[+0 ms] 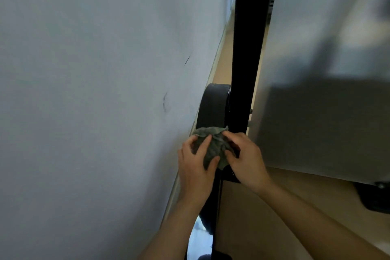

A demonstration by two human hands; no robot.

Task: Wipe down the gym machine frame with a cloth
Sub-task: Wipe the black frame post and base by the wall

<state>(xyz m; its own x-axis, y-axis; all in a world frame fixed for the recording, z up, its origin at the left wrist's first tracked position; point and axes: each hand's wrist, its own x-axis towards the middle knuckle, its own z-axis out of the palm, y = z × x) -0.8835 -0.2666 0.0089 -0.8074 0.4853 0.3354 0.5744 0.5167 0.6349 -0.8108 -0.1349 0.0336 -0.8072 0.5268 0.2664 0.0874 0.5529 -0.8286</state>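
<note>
A black upright bar of the gym machine frame [247, 48] runs down the middle of the view, with a black round roller pad [213, 107] on its left side. Just below the pad a crumpled grey-green cloth [214, 146] lies against the frame. My left hand [196, 164] grips the cloth from the left, thumb and fingers curled round it. My right hand [244, 158] pinches the cloth's right side, over the lower end of the bar. The frame under both hands is mostly hidden.
A pale wall [95, 91] fills the left, close beside the frame. A large grey panel [327, 91] stands on the right, with a dark caster [377, 196] under it. Tan flooring [263, 217] shows between them; the gap is narrow.
</note>
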